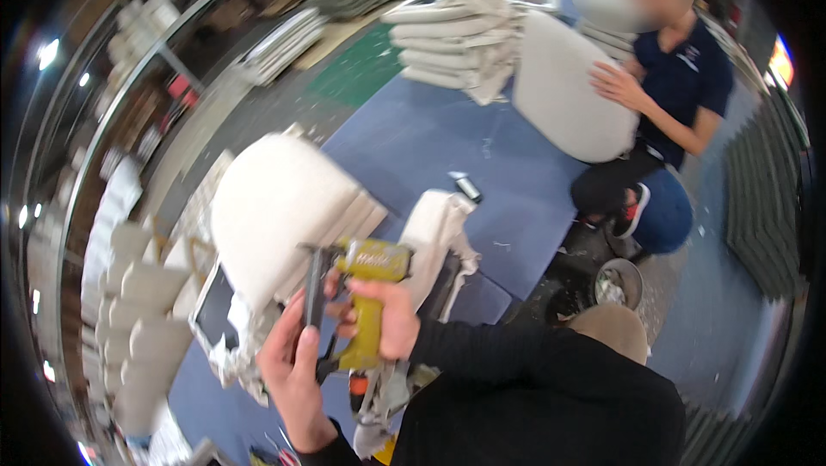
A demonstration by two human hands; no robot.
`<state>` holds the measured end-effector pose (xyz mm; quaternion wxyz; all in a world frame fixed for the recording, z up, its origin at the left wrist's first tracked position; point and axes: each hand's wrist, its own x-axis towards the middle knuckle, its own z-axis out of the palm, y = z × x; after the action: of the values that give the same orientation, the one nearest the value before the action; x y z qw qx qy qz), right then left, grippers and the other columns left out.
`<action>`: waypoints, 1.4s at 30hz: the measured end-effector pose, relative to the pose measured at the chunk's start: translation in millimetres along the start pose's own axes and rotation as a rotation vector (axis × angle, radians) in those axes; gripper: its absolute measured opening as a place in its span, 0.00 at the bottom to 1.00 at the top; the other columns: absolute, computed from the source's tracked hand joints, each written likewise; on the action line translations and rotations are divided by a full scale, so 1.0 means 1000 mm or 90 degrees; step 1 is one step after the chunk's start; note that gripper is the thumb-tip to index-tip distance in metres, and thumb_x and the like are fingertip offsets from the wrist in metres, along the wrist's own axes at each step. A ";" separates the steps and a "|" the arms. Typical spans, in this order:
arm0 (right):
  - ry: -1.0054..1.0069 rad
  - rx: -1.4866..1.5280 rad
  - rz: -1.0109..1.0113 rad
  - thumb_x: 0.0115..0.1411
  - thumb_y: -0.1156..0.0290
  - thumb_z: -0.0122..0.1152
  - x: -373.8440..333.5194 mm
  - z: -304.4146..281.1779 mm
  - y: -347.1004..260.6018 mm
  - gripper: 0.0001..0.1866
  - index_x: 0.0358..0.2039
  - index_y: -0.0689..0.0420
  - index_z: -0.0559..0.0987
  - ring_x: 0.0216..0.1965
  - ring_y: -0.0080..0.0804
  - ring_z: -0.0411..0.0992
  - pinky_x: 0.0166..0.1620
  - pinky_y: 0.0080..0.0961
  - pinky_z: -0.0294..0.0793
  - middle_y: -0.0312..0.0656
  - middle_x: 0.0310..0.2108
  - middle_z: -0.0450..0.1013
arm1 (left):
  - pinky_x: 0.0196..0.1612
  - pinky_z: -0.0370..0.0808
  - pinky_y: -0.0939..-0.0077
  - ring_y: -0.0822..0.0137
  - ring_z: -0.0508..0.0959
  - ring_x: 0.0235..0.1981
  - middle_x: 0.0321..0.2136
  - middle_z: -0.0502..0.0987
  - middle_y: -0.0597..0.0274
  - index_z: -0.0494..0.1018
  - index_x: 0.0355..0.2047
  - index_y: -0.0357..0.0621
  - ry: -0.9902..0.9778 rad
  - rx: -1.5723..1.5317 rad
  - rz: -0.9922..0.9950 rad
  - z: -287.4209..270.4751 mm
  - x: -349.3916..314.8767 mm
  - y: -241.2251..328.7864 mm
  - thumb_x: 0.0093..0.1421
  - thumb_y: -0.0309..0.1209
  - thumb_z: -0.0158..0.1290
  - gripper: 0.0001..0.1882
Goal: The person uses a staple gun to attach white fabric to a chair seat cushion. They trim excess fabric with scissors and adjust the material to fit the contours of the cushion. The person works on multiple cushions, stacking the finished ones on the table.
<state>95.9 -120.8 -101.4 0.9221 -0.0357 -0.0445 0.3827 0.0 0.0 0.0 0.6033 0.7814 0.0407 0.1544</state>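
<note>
Over a blue counter [508, 216], fingers [282, 324] of the left hand [297, 371] and right hand [396, 320] grip a stapler [365, 333]; accidental trigger pressure could fire it.

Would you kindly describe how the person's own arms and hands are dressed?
The ungloved human left grip emerges from a plain black long sleeve, of which only the end shows. The ungloved human right grip emerges from a matching, loosely creased black fabric sleeve reaching the wrist. No markings are visible on either sleeve.
</note>
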 end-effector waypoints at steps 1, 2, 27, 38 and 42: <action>0.018 0.036 0.020 0.68 0.63 0.64 -0.001 0.002 -0.001 0.23 0.62 0.51 0.74 0.39 0.31 0.73 0.37 0.32 0.74 0.39 0.50 0.74 | 0.74 0.70 0.52 0.50 0.78 0.67 0.66 0.78 0.40 0.68 0.69 0.20 0.006 -0.026 -0.018 0.000 -0.007 0.003 0.79 0.51 0.52 0.39; 0.037 0.072 0.044 0.68 0.64 0.63 -0.004 0.004 -0.005 0.21 0.59 0.53 0.76 0.38 0.30 0.72 0.36 0.31 0.74 0.38 0.50 0.74 | 0.73 0.71 0.52 0.51 0.78 0.67 0.66 0.77 0.40 0.68 0.69 0.20 0.017 -0.051 -0.036 0.000 -0.019 0.003 0.81 0.50 0.48 0.38; -0.009 -1.004 -0.257 0.62 0.81 0.73 -0.041 -0.090 0.005 0.31 0.67 0.60 0.79 0.58 0.29 0.80 0.64 0.31 0.76 0.46 0.58 0.83 | 0.78 0.59 0.63 0.50 0.65 0.78 0.77 0.66 0.47 0.60 0.81 0.47 -0.178 0.359 -0.085 -0.049 0.063 -0.143 0.83 0.56 0.38 0.36; 0.053 -1.006 -0.277 0.60 0.78 0.74 -0.049 -0.066 -0.009 0.27 0.62 0.63 0.81 0.53 0.33 0.87 0.56 0.29 0.82 0.49 0.50 0.87 | 0.61 0.76 0.49 0.38 0.81 0.55 0.52 0.81 0.40 0.56 0.82 0.70 -0.176 0.564 0.106 -0.036 0.048 -0.131 0.81 0.42 0.47 0.31; -0.009 -1.031 -0.369 0.58 0.79 0.75 -0.033 -0.056 -0.012 0.28 0.61 0.63 0.82 0.51 0.35 0.87 0.56 0.29 0.82 0.50 0.49 0.87 | 0.60 0.77 0.50 0.39 0.81 0.55 0.54 0.81 0.42 0.56 0.82 0.72 -0.186 0.577 0.110 -0.034 0.047 -0.129 0.78 0.37 0.51 0.35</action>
<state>87.9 -154.5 -158.1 0.6734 -0.6676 -0.3172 -0.0171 50.2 78.4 -107.0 0.1868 0.9795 -0.0463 0.0593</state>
